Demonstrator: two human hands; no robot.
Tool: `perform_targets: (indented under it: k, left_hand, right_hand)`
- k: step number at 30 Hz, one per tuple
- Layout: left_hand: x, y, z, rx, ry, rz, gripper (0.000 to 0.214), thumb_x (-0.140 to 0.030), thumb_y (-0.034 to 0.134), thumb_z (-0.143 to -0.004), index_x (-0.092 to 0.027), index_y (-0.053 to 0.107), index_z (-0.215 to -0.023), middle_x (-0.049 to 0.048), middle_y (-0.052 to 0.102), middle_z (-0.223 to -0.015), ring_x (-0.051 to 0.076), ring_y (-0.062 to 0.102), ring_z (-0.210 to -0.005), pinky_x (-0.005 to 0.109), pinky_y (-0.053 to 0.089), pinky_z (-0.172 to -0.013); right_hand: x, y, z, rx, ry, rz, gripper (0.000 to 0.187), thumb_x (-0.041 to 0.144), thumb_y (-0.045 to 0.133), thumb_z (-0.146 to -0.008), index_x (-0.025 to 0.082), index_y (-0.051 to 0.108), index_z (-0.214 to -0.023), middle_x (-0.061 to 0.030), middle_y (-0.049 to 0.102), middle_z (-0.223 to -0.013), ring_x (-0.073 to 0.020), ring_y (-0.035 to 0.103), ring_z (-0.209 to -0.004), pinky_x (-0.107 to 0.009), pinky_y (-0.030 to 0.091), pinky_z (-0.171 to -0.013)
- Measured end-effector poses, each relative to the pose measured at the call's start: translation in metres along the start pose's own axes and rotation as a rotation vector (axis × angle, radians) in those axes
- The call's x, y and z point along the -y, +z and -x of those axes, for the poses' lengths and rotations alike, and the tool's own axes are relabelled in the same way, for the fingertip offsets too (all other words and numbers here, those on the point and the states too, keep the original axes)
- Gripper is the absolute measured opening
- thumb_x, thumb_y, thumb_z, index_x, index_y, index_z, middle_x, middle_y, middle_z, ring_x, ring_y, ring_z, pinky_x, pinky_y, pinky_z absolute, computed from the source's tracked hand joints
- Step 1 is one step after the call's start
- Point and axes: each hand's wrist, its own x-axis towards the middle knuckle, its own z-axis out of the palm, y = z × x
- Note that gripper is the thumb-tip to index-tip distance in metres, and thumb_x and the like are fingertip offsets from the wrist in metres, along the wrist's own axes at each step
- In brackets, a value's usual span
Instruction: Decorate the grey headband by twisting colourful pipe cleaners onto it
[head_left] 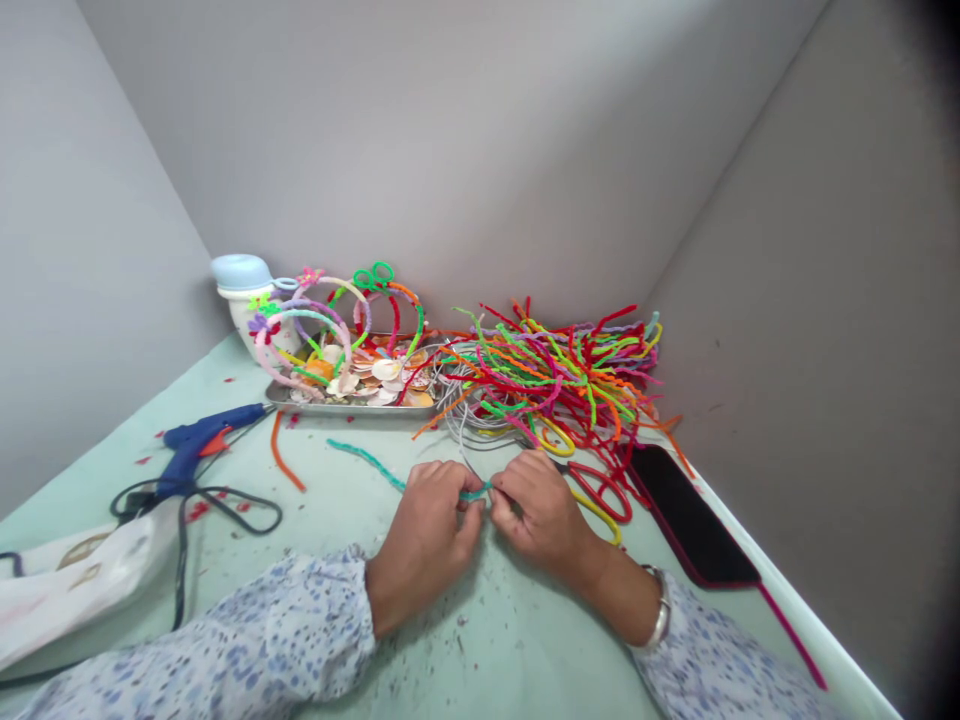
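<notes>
My left hand (424, 535) and my right hand (540, 510) meet at the middle of the pale green table (480, 640), fingers pinched together. Between them they grip a teal pipe cleaner (367, 458) that trails off to the left across the table. A thin grey wire (469, 455) also runs up from between my fingertips toward the pile behind. Just beyond my right hand lie red-handled scissors (604, 485) and a yellow pipe cleaner (592, 505).
A heap of colourful pipe cleaners (559, 375) sits at the back right. A metal tray (352, 405) holds shells and wrapped hoops, beside a white-and-blue jar (244, 290). A blue glue gun (199, 445) with black cord lies left. A dark phone (690, 515) lies right.
</notes>
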Motion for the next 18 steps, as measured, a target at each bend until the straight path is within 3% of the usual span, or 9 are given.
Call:
perform_targets:
  k: [4, 9, 10, 13, 16, 18]
  left_hand:
    - [0.002, -0.003, -0.001, -0.077, 0.096, -0.048, 0.012, -0.01, 0.052, -0.077, -0.018, 0.054, -0.085, 0.0047, 0.058, -0.083, 0.021, 0.051, -0.083, 0.039, 0.038, -0.08]
    - [-0.002, -0.01, 0.006, -0.22, 0.261, -0.005, 0.02, -0.012, 0.055, -0.08, -0.019, 0.052, -0.098, 0.0077, 0.057, -0.096, 0.022, 0.051, -0.093, 0.038, 0.039, -0.082]
    - [-0.004, -0.011, 0.008, -0.165, 0.339, 0.039, 0.019, -0.011, 0.054, -0.08, -0.019, 0.051, -0.097, 0.0063, 0.058, -0.092, 0.02, 0.052, -0.089, 0.035, 0.041, -0.08]
    - [-0.004, -0.009, 0.011, 0.16, 0.475, 0.072, 0.013, -0.012, 0.05, -0.083, -0.02, 0.053, -0.093, 0.0032, 0.061, -0.083, 0.017, 0.055, -0.077, 0.03, 0.042, -0.072]
    - [-0.002, -0.005, 0.008, 0.361, 0.406, 0.014, 0.008, -0.016, 0.05, -0.084, -0.02, 0.056, -0.088, 0.0029, 0.062, -0.081, 0.017, 0.057, -0.075, 0.029, 0.043, -0.069]
    - [-0.001, -0.003, 0.004, 0.339, 0.289, -0.015, 0.008, -0.016, 0.049, -0.084, -0.02, 0.056, -0.086, 0.0034, 0.062, -0.083, 0.017, 0.057, -0.078, 0.028, 0.043, -0.069]
  right_hand:
    - [-0.002, 0.0, 0.001, -0.016, 0.002, -0.015, 0.012, 0.013, 0.048, -0.082, 0.019, 0.053, -0.074, -0.0011, 0.047, -0.063, -0.0179, 0.042, -0.066, -0.034, 0.036, -0.067]
    - [-0.003, -0.002, 0.0, -0.106, 0.075, -0.059, 0.012, 0.014, 0.048, -0.084, 0.02, 0.052, -0.075, -0.0009, 0.047, -0.064, -0.0179, 0.044, -0.066, -0.033, 0.037, -0.066]
    - [-0.003, -0.002, 0.0, -0.12, 0.092, -0.069, 0.012, 0.013, 0.047, -0.084, 0.02, 0.052, -0.076, -0.001, 0.048, -0.065, -0.0179, 0.045, -0.067, -0.034, 0.037, -0.066]
    - [-0.002, -0.005, -0.001, -0.151, 0.127, -0.099, 0.011, 0.013, 0.047, -0.085, 0.02, 0.051, -0.077, -0.0014, 0.05, -0.068, -0.0182, 0.046, -0.069, -0.035, 0.038, -0.069]
    - [-0.001, -0.006, 0.0, -0.18, 0.134, -0.129, 0.011, 0.012, 0.048, -0.084, 0.021, 0.05, -0.078, -0.0017, 0.051, -0.068, -0.0187, 0.047, -0.069, -0.035, 0.039, -0.07]
    - [-0.002, -0.005, 0.001, -0.189, 0.122, -0.146, 0.011, 0.011, 0.048, -0.083, 0.021, 0.05, -0.078, -0.0019, 0.051, -0.068, -0.0189, 0.047, -0.069, -0.036, 0.04, -0.07]
